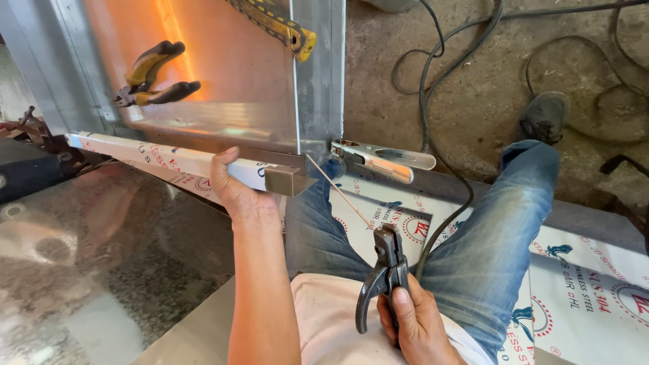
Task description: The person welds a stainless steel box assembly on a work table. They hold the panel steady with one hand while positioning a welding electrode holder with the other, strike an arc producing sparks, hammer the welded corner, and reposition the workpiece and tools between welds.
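My left hand [233, 188] grips a film-wrapped square steel tube [172, 159] that runs left to right, its bare open end [287, 180] pressed against a steel sheet panel [236, 74]. My right hand [412, 324] squeezes a black electrode holder [385, 267] low in the middle. A thin welding rod [338, 192] rises from its jaws, and its tip touches the joint by the tube's end. A metal ground clamp [382, 161] bites the panel's lower right corner.
Yellow-and-black pliers [152, 78] lie on the panel, with a yellow-handled tool [280, 27] above. Black cables [439, 61] loop over the concrete floor. My jeans-clad legs and a shoe [544, 116] stretch right over printed film-covered sheets [588, 284]. A shiny sheet [88, 257] lies left.
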